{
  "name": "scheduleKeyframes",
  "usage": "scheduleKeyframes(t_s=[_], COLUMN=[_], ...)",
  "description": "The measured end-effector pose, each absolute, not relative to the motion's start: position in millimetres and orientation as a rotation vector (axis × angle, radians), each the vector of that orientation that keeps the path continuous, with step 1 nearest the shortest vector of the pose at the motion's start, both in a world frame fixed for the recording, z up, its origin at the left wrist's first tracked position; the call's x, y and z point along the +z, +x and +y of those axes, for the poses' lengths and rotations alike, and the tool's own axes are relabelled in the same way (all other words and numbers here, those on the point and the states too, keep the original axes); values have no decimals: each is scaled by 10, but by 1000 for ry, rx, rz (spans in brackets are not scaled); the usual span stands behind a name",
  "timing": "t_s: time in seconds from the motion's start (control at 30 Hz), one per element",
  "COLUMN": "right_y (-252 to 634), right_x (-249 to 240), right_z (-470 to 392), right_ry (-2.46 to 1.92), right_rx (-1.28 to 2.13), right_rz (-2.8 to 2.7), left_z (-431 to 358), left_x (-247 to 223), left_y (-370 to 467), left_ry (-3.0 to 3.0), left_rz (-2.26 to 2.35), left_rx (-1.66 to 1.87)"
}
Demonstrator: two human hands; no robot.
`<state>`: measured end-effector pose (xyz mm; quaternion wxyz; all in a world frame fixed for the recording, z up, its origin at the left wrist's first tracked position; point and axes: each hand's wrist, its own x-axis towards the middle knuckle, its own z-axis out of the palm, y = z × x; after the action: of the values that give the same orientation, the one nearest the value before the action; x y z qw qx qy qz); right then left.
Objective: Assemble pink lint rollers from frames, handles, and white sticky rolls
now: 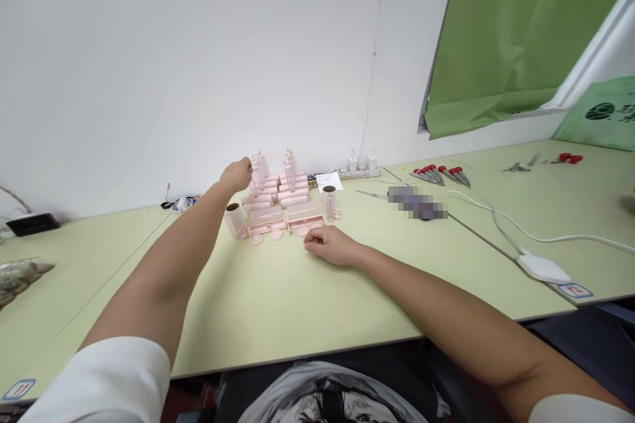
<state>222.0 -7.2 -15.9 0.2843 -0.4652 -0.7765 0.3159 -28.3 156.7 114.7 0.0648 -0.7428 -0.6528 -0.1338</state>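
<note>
My left hand [237, 175] reaches to the back left of a group of pink plastic parts. Its fingers are closed together at a stack of small pink pieces [258, 173]; whether it grips one is hidden. My right hand [331, 244] rests on the table with curled fingers, beside flat pink discs [276, 235]; anything inside the fingers is hidden. Ahead of the hands lie long pink covers [266, 215] in rows. A roll with a brown core [235, 219] stands at the left of the rows, another such roll [330, 206] at the right. More pink pieces [290, 172] stand upright behind.
A power strip [360, 173] and white paper [329, 181] lie by the wall. To the right are a blurred-out object [417, 203], red-ended tools [429, 174], a white cable [526, 236] and a white device [544, 269]. A black device [32, 223] sits far left.
</note>
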Motion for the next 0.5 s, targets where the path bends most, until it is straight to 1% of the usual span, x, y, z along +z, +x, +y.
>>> scheduleKeyframes(t_s=[0.1,0.27,0.33,0.4,0.5], right_y=[2204,2190,2192,2201,2221], right_x=[-141,-164,-202,-233,-220], right_z=[-90,-87,-59,-25,-1], right_ry=[-1234,-1240,-1233,-1224,-1147], right_rx=[878,893,917,938,938], right_rz=[-2056,-1975,-1887,-1769,-1585], left_z=[1574,1354,1144,872,433], left_x=[1332,1789,1970,2100,2117], left_y=[-335,-308,-237,-147,-10], left_ry=[-2214,-2176,-2198,-2240,-2327], left_rz=[-1875,-1748,-1704,-1740,-1717], left_rx=[-417,-682,-860,-1118,-1521])
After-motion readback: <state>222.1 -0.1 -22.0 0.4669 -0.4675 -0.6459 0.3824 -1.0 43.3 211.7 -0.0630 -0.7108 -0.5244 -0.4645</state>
